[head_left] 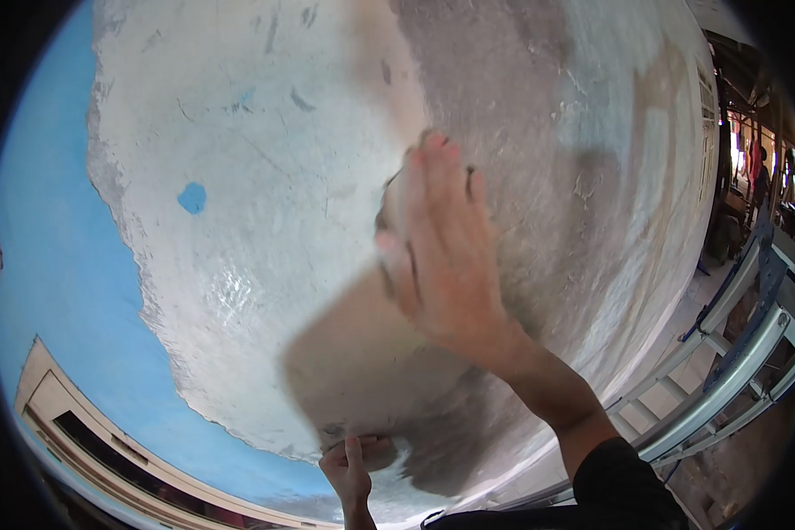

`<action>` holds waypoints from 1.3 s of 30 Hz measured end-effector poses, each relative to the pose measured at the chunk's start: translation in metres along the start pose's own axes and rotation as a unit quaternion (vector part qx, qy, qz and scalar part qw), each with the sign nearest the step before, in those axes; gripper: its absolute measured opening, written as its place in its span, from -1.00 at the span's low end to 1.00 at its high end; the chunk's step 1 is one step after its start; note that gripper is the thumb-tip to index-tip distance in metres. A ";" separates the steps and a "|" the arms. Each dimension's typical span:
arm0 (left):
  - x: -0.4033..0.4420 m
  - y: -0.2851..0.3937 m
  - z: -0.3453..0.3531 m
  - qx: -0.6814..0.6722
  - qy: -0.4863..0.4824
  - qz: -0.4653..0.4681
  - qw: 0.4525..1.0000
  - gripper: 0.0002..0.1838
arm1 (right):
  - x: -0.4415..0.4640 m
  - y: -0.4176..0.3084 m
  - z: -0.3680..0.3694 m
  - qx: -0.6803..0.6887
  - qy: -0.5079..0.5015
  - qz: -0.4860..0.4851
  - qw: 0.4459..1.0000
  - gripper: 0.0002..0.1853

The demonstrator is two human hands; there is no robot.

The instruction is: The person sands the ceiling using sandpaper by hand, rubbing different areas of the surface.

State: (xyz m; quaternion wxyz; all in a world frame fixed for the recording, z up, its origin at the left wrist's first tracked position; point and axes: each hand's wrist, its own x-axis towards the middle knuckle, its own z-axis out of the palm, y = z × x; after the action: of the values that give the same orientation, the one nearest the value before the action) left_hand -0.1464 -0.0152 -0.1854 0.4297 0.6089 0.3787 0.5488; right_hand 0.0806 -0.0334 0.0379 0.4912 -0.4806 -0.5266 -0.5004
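Observation:
A large curved-looking surface [274, 194] fills the view, pale and rough on the left and damp-looking grey-brown on the right. My right hand [446, 256] presses palm-down against its middle, slightly blurred, over a thin piece [389, 208] whose dark edge shows beside the fingers; what it is stays unclear. Lower down, my left hand [349, 468] is at the surface's bottom edge, thumb up and fingers bent to the right by a small brownish patch. Whether that patch is an object or a shadow is unclear.
Bright blue paint [44, 221] borders the pale area on the left. A metal ladder [724, 380] leans at the lower right. At the far right, a person [760, 177] stands in a cluttered background. A cream, dark-slotted frame [106, 437] runs along the lower left.

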 end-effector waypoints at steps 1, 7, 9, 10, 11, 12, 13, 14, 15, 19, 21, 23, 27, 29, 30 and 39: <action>0.000 0.000 0.000 0.000 0.001 -0.002 1.000 -0.47 | -0.003 -0.004 -0.002 0.008 -0.015 -0.014 1.000 -0.34; 0.001 -0.009 0.001 -0.037 0.006 -0.001 0.999 -0.47 | 0.057 0.025 -0.004 -0.003 0.012 -0.126 0.992 -0.39; 0.002 -0.007 0.001 -0.026 0.006 -0.008 1.000 -0.47 | 0.060 0.028 -0.004 0.002 0.024 -0.139 0.990 -0.42; 0.001 -0.006 0.002 -0.022 0.008 -0.014 1.000 -0.47 | 0.057 0.030 -0.003 0.013 0.025 -0.138 0.990 -0.43; -0.001 -0.004 0.001 -0.020 -0.005 -0.017 1.000 -0.50 | 0.052 0.031 -0.003 0.027 0.025 -0.140 0.990 -0.45; -0.001 0.000 0.000 -0.019 -0.015 -0.018 1.000 -0.52 | 0.045 0.031 -0.001 0.054 0.023 -0.128 0.990 -0.48; 0.001 0.004 0.001 -0.018 -0.020 -0.015 1.000 -0.55 | 0.035 0.029 0.002 0.084 0.025 -0.119 0.989 -0.50; 0.002 0.012 0.001 -0.025 -0.037 -0.003 0.999 -0.61 | 0.027 0.026 0.003 0.115 0.027 -0.109 0.987 -0.53; 0.004 0.024 0.002 -0.030 -0.054 0.009 0.998 -0.66 | 0.022 0.022 0.002 0.117 0.026 -0.106 0.987 -0.54; 0.022 0.074 0.000 0.105 -0.129 0.195 0.967 -0.80 | 0.012 0.011 -0.002 0.124 0.015 -0.096 0.988 -0.58; 0.034 0.121 0.005 0.188 -0.133 0.373 0.899 -0.72 | 0.007 0.006 -0.004 0.140 0.005 -0.089 0.986 -0.58; 0.051 0.163 0.018 0.219 -0.109 0.563 0.789 -0.56 | 0.000 0.003 -0.007 0.167 -0.009 -0.084 0.982 -0.58; 0.060 0.208 0.045 0.339 -0.097 0.671 0.653 -0.29 | -0.025 0.002 -0.021 0.230 -0.085 -0.079 0.966 -0.57; 0.067 0.210 0.062 0.324 -0.156 0.651 0.668 -0.28 | -0.047 0.004 -0.024 0.268 -0.114 -0.058 0.955 -0.59; 0.069 0.206 0.068 0.315 -0.186 0.638 0.678 -0.28 | -0.061 0.006 -0.028 0.282 -0.135 -0.014 0.950 -0.62; 0.058 0.133 0.064 0.370 -0.173 0.637 0.653 -0.36 | -0.134 -0.006 -0.042 0.304 -0.113 0.080 0.943 -0.75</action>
State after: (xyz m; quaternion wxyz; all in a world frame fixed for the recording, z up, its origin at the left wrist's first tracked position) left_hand -0.0777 -0.0132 -0.0423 -0.2286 0.8933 -0.0123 0.3867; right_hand 0.0832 -0.0774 -0.0955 0.5895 -0.4025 -0.6656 -0.2180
